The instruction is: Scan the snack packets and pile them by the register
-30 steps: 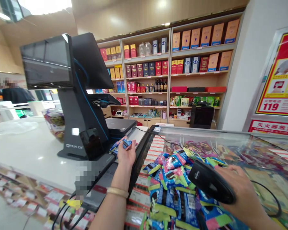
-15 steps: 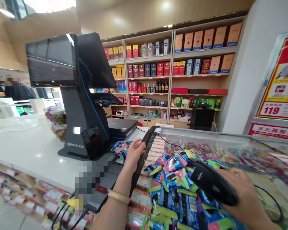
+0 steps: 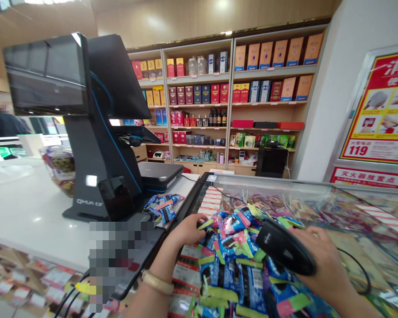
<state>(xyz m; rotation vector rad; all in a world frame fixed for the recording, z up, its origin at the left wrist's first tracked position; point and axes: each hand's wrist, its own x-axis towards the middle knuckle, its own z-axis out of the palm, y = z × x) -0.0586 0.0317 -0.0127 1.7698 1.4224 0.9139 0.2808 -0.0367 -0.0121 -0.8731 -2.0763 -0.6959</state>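
Note:
A large heap of blue, green and pink candy packets (image 3: 232, 251) lies on the glass counter (image 3: 318, 187). My left hand (image 3: 192, 229) is at the heap's left edge, its fingers bent and pressed against the packets; what they grip is too small to make out. In my right hand (image 3: 321, 256) is a black barcode scanner (image 3: 285, 247), tilted over the heap's right side. A smaller pile of the same packets (image 3: 164, 207) rests on the white counter beside the register.
The black register (image 3: 102, 132) stands at left on the white counter (image 3: 20, 198). A bag of goods (image 3: 59, 168) sits behind it. The scanner's cable (image 3: 361, 265) curves at right. Shelves of boxed goods (image 3: 199, 95) line the back, and a person (image 3: 6, 121) is far left.
My left hand has moved right and down from the small pile to the big heap's left edge. The small pile is more fully visible. The view has shifted rightward.

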